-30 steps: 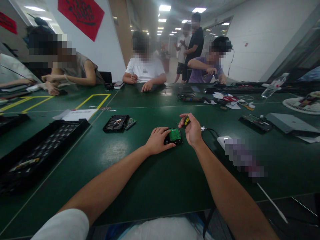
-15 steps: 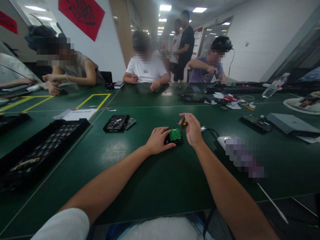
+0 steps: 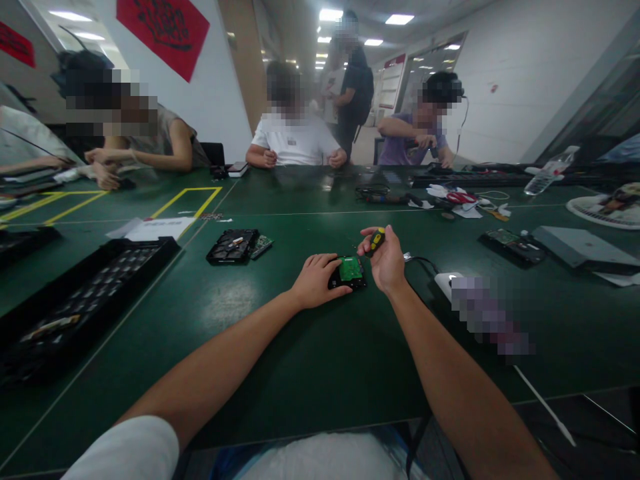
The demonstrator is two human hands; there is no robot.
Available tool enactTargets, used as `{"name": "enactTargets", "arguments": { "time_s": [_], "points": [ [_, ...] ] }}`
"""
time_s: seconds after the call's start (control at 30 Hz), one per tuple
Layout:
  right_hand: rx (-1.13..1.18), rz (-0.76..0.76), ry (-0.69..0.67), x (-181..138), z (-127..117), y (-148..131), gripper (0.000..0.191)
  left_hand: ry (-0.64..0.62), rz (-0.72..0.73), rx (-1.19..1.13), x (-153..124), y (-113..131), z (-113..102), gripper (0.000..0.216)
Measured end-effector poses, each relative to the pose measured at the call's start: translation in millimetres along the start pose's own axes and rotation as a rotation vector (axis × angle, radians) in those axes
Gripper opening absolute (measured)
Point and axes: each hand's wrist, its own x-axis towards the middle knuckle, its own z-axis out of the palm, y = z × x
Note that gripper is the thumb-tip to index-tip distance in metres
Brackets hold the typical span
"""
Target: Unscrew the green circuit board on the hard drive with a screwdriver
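Note:
On the green tabletop lies a black hard drive [image 3: 351, 270] with its green circuit board facing up. My left hand [image 3: 316, 281] grips it from the left, the thumb along the near edge and the fingers over the far edge. Just right of the drive, my right hand [image 3: 386, 263] is closed around a screwdriver [image 3: 377, 241] with a yellow and black handle. Its handle tilts up over my fingers; I cannot make out its tip clearly.
Left of the drive sit an open black case [image 3: 233, 247] and a small circuit board [image 3: 261, 247]. A long black tray [image 3: 95, 293] stands further left. At right are a white power bank-like block with a cable [image 3: 447, 280], another drive [image 3: 513, 245] and a grey box [image 3: 585, 248]. Several people sit opposite.
The screwdriver has turned in my right hand, so more of its yellow and black handle shows. My left hand and the drive have stayed put. A person opposite has moved a hand.

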Motion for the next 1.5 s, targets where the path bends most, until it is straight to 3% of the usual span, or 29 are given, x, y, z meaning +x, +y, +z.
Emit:
{"name": "enactTargets", "arguments": {
  "time_s": [0.37, 0.63, 0.83, 1.33, 1.5],
  "points": [
    [-0.164, -0.089, -0.003, 0.5, -4.3, 2.0, 0.030, 0.006, 0.001, 0.001, -0.1, -0.8, 0.5, 0.082],
    [-0.044, -0.023, -0.023, -2.0, 1.4, 0.8, 0.037, 0.005, -0.003, -0.007, -0.1, -1.4, 0.6, 0.082],
    [-0.025, -0.019, -0.001, 0.4, -0.9, 0.8, 0.054, -0.001, -0.003, -0.005, 0.0, -0.4, -0.5, 0.081],
    [-0.122, -0.111, -0.020, 2.0, -7.0, 5.9, 0.025, 0.001, 0.004, 0.010, 0.0, -1.4, 1.0, 0.082],
    [-0.046, -0.070, 0.010, -0.5, -2.3, 3.3, 0.027, 0.004, 0.005, 0.004, -0.2, -2.3, 1.7, 0.082]
  ]
}}
